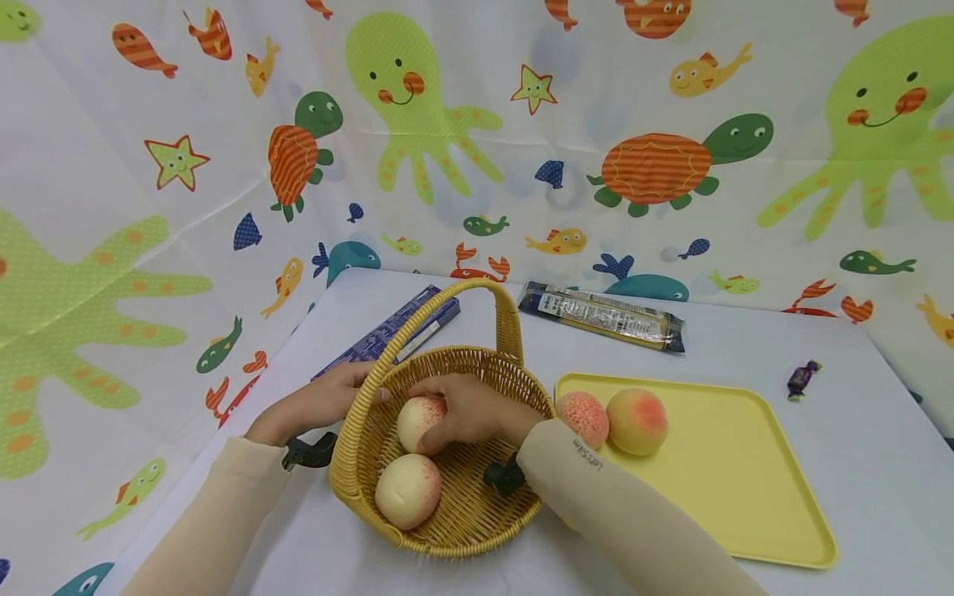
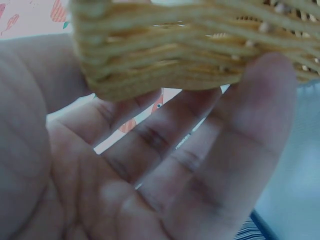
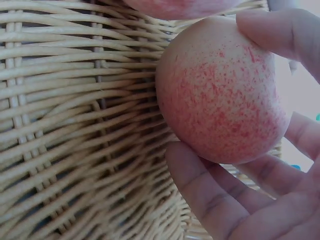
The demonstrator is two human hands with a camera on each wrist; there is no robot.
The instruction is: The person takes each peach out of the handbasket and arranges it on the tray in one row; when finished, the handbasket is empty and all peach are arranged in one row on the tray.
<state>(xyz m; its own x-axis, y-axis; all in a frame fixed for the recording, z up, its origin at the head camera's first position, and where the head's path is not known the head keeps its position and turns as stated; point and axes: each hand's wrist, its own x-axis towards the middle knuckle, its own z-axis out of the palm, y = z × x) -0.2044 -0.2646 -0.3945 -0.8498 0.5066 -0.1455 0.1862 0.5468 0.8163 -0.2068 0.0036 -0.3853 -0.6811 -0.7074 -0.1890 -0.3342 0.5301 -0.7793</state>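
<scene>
A wicker basket (image 1: 477,521) with a tall arched handle stands on the white table. My left hand (image 1: 335,401) grips its left side near the base of the handle; in the left wrist view the fingers (image 2: 220,165) curl against the weave. Inside the basket, my right hand (image 1: 473,410) holds a pale peach (image 1: 417,420) with red speckles. The right wrist view shows this peach (image 3: 220,95) between thumb and fingers, close to the wicker wall. A second peach (image 1: 408,492) lies nearer the front of the basket.
To the right, a yellow tray (image 1: 730,472) carries two peaches (image 1: 638,422) at its left side. Behind the basket lie a purple box (image 1: 365,335) and a dark-and-gold packet (image 1: 602,316). A small wrapped candy (image 1: 802,380) sits far right. A patterned curtain (image 1: 477,149) encloses the back.
</scene>
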